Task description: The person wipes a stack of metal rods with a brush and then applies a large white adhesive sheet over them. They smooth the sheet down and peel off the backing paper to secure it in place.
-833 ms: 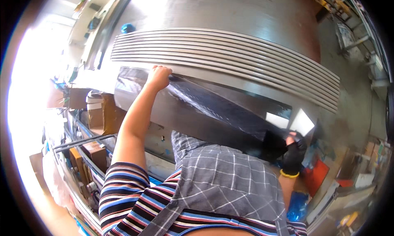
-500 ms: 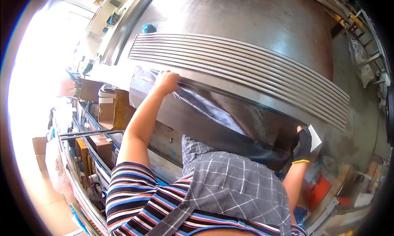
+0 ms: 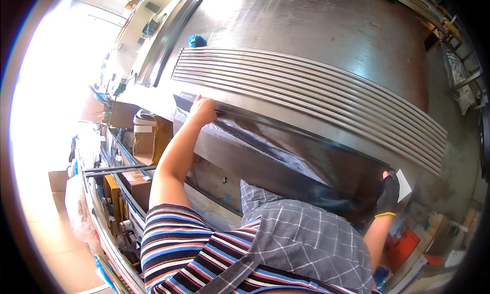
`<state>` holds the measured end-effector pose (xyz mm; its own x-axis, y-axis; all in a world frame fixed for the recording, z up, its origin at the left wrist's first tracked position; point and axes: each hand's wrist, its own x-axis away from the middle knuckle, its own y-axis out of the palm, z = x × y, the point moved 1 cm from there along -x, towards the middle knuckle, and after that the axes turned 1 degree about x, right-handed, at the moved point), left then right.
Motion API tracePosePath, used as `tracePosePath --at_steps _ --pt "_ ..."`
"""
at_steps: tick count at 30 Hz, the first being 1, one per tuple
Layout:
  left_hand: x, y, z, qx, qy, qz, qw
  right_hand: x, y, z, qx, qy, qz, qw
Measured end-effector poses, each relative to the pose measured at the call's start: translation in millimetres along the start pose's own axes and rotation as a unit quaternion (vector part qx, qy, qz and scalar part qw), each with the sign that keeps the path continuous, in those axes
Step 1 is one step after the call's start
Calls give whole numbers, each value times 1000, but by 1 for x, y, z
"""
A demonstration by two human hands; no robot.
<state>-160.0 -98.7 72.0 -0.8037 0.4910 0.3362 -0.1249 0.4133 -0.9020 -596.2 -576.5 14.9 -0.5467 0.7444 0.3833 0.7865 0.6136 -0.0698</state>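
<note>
A dark, glossy sheet of film (image 3: 326, 171) lies along the near edge of the metal table (image 3: 337, 23), wrinkled and catching light in its middle. My left hand (image 3: 204, 110) is bare and pinches the sheet's far edge near its left end. At the sheet's right end is my right hand (image 3: 389, 193), in a black fingerless glove with a yellow cuff. Its thumb rests on top of the edge and the fingers curl under, partly hidden. A white piece of card (image 3: 404, 185) shows beside that hand. Just beyond the sheet, several slim metal tubes (image 3: 306, 84) lie side by side.
A crumpled blue thing (image 3: 197, 41) sits at the left end of the tubes. Cardboard boxes (image 3: 145, 140) and a rack (image 3: 120, 169) stand to my left. A red object (image 3: 404, 245) lies low on the right. Shelving (image 3: 467, 79) stands at the far right.
The whole view has shifted, so table and tubes appear farther right and lower. My left hand sits slightly closer to the sheet's left end. My right hand stays at the right end.
</note>
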Motion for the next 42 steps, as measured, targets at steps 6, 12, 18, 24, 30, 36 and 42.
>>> tracePosePath --at_steps 6,12,18,24,30,36,42 --pt "61 -38 7 49 -30 153 987 4 -10 6 -30 -15 -8 999" --pt "137 -102 6 90 -64 347 931 46 -57 -23 -40 -66 36 996" --pt "97 -202 -8 109 -131 468 867 18 -105 -173 232 -174 82 953" --pt "6 -291 13 243 -49 617 747 -18 -130 -302 421 -408 159 794" --pt "-99 -273 91 461 -48 611 642 -101 -165 -293 210 -407 76 886" --pt "-227 -145 210 668 -131 430 593 -220 -199 -190 -97 -155 90 979" --pt "-299 -57 228 875 -139 192 422 -267 -207 -141 -325 24 143 935"
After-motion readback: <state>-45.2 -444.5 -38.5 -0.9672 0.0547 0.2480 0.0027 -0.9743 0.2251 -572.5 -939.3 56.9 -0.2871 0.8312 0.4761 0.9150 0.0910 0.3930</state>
